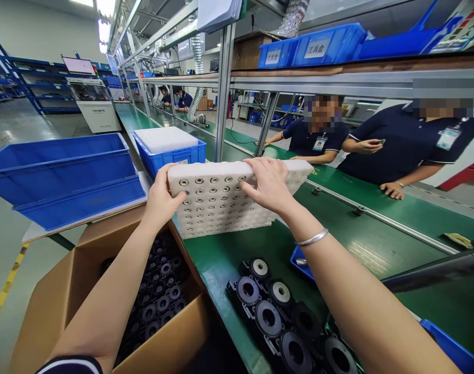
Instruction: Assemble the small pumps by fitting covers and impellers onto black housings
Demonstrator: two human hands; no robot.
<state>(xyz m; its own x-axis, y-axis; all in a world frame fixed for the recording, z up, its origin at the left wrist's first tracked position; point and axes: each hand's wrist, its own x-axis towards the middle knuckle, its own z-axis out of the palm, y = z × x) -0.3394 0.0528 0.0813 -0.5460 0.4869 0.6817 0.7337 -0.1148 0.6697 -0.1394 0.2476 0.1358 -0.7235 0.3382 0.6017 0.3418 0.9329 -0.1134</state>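
A white foam tray with rows of small ring-shaped parts set in its holes stands tilted up on edge over the green bench. My left hand grips its left end, thumb on the face with the rings. My right hand is closed over the top edge, thumb also on that face. In front of the tray, several black round housings lie on the bench, and a few have a pale ring in the middle. Below my left forearm, an open cardboard box holds many similar black parts.
Blue bins are stacked at the left. Behind the tray, another blue bin carries a white foam block. A metal post rises from the bench. Two people stand across the bench. A blue tray lies near my right forearm.
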